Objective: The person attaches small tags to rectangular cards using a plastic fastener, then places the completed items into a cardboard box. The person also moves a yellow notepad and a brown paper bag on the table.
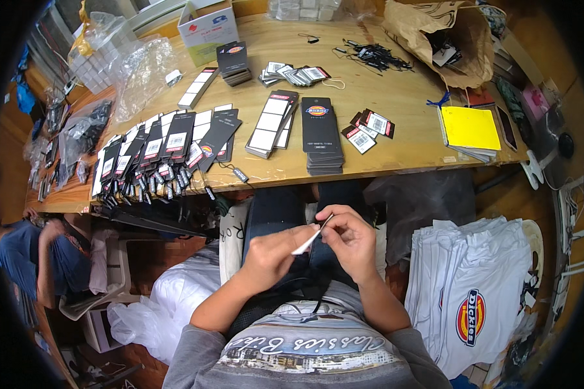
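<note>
Head view: you're pinching a thin card [305, 245] with your left hand [272, 254] and right hand [352, 241], just below frame centre, while a black tag stack [321, 137] is sitting upper middle.

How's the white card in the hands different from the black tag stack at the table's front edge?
The white card tilts between the left hand and right hand; the black tag stack lies flat. The white card shows white; the black tag stack shows black with a colourful logo.
</note>
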Demonstrator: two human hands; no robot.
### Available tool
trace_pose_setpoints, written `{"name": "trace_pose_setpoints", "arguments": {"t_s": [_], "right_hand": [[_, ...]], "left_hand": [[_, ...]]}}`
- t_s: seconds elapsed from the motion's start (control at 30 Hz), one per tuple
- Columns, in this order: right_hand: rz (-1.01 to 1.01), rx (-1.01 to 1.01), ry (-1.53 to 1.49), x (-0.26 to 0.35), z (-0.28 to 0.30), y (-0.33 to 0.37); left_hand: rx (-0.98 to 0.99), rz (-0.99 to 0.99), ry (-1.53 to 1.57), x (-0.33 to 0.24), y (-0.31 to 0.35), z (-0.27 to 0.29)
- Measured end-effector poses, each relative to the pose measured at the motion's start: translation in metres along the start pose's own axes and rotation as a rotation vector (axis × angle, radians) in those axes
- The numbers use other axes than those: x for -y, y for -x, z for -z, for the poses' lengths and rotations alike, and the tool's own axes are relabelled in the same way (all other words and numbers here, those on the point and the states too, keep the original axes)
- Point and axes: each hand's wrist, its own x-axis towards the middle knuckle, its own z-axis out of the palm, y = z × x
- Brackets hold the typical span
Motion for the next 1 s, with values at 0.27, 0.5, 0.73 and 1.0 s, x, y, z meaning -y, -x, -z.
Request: {"name": "trace_pose_setpoints", "arguments": {"t_s": [0.27,0.5,0.73,1.0], "right_hand": [[-0.022,0.034,-0.06,-0.005,-0.006,-0.005],[0.139,0.028,0.253,0.006,-0.012,-0.004],[0.261,-0.08,0.313,0.009,-0.017,-0.004],[0.261,-0.052,0.4,0.017,-0.019,-0.002]], "left_hand": [[-0.151,0.453,0.326,0.005,0.001,0.001],[-0.307,0.308,0.174,0.003,-0.002,-0.001],[-0.287,0.103,0.109,0.001,-0.002,0.003],[-0.238,0.003,-0.023,0.002,0.001,0.004]]}}
